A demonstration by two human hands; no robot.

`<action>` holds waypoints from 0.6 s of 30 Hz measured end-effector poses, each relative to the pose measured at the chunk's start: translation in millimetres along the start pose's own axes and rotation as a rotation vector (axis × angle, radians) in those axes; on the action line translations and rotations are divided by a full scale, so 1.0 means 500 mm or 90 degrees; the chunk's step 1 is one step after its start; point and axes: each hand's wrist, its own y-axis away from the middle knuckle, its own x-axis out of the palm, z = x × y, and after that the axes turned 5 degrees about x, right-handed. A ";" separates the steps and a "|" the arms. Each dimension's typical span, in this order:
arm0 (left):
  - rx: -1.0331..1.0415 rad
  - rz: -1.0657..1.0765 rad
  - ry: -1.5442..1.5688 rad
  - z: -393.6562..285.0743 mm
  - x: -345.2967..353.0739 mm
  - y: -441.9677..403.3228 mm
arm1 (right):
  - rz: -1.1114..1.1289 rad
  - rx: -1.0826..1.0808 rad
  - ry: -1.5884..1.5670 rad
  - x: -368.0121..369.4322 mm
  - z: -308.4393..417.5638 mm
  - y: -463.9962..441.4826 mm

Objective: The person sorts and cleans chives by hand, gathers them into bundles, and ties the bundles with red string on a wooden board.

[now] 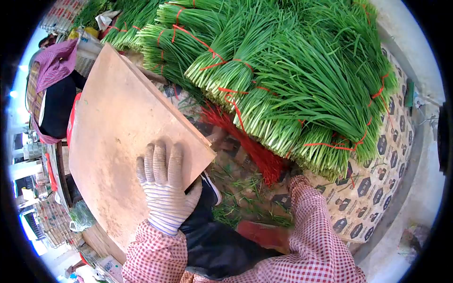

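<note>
My left hand (163, 188), in a striped, soiled glove, lies with its fingers stretched out on a wooden board (113, 122). Nothing is gripped in it. My right arm, in a red-checked sleeve (314, 217), reaches forward to the lower edge of a pile of garlic chives (321, 80). Only a dark bit of my right hand (293, 170) shows at the cuff, its fingers hidden. Just left of it hangs a bunch of red ties (250, 144). The chives are in bundles bound with red ties, their pale stem ends facing me.
Loose green leaves (245, 198) litter the floor below the pile. Printed sheeting (363, 203) lies under the chives, beside a pale wall (415, 52). At the left, another person in a purple checked garment (56, 61) bends near crates. A red object (264, 235) sits near my knee.
</note>
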 end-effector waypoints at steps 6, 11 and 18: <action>0.009 0.018 -0.004 0.000 -0.006 0.005 | 0.028 -0.084 -0.044 -0.024 -0.025 0.116; 0.005 0.012 0.013 0.001 -0.004 0.014 | 0.075 -0.221 -0.036 -0.138 -0.042 0.234; 0.171 0.000 0.123 -0.083 -0.048 0.034 | 0.154 -0.570 0.236 -0.357 0.067 0.410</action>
